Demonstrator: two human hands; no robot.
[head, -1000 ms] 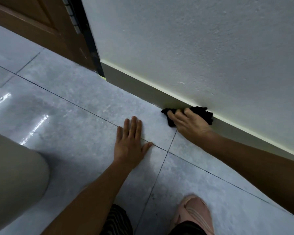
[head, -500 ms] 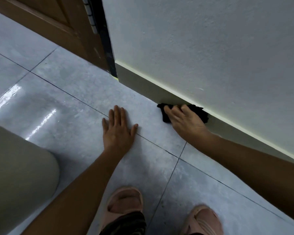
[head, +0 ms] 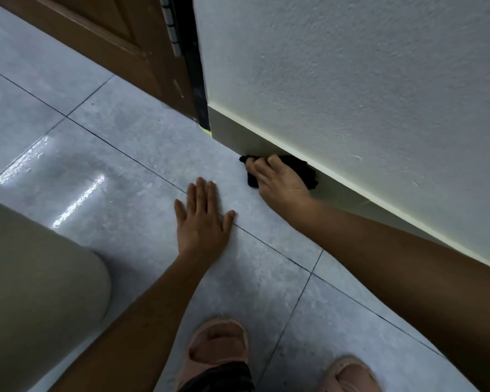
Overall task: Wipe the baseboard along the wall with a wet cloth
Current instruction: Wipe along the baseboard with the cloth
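Both hands slid along toward the door (head: pixel 102 38). Right hand (head: pixel 277 183) pressed the cloth (head: pixel 303 169) against the baseboard (head: pixel 238 134), fingers curled on it. Left hand (head: pixel 204 219) lay spread flat on the floor (head: pixel 125 165).

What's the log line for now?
right hand: pressing black cloth on baseboard | left hand: flat on floor

I'm looking down at a grey tiled floor (head: pixel 142 154) with dark grout lines, glossy light glare on the left. A rough pale plastered wall (head: pixel 351 80) fills the right. At top left, a brown wooden door (head: pixel 111 38) with metal hinges (head: pixel 171 29).
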